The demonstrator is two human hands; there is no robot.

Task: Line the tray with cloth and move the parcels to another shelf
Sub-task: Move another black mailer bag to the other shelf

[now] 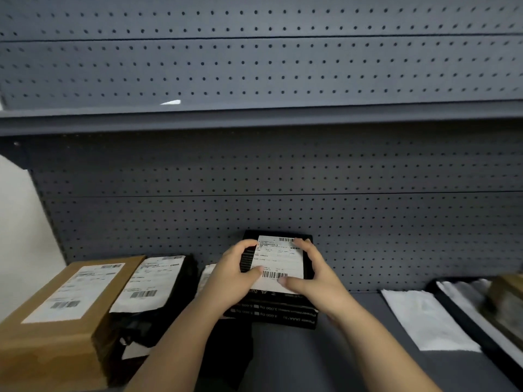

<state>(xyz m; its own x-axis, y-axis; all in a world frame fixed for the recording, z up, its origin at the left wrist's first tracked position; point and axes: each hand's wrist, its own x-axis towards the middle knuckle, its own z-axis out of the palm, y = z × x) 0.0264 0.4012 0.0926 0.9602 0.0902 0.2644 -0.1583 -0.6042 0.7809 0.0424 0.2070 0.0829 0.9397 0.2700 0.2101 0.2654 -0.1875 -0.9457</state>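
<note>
Two hands, one grip | left hand (232, 274) and right hand (314, 281) curl round opposite sides of the black parcel (278, 258), thumbs on its label | parcel tops a stack of boxes (271, 312) mid-shelf | best lifted straight up, level, lest the stack slide | upper shelf (254, 120) lies above.

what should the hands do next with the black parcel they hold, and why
Probably lift the black parcel straight up off the black boxes under it: the left hand and right hand grip its two sides, so it seems ready to carry to another shelf.
</note>
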